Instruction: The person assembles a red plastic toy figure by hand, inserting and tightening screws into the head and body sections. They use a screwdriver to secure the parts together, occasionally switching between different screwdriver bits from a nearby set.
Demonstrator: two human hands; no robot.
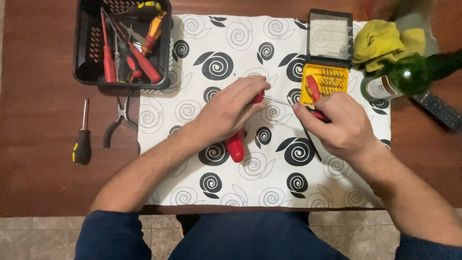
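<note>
Left hand: the left hand (234,108) is closed around a red-handled screwdriver (236,147) at the middle of the mat, the handle's butt sticking out toward the near edge below the palm.
Shaft: the thin metal shaft (277,100) runs from the left hand rightward to the fingertips of the other hand.
Right hand: the right hand (339,126) pinches the shaft's tip between thumb and fingers; a slim black-and-red tool (315,144) also lies under this hand, and whether the hand grips it I cannot tell.
Mat: a white mat with black spirals (216,65) covers the middle of the brown table (43,183).
Bit case: a yellow bit case (325,83) with its clear lid up sits just beyond the right hand.
Basket: a black basket (86,48) of red-handled tools stands far left.
Loose tools: pliers (119,120) and a black-handled screwdriver (83,139) lie on the table, left of the mat.
Far right: a yellow cloth (382,41), a green bottle (414,72) and a remote (440,110).
</note>
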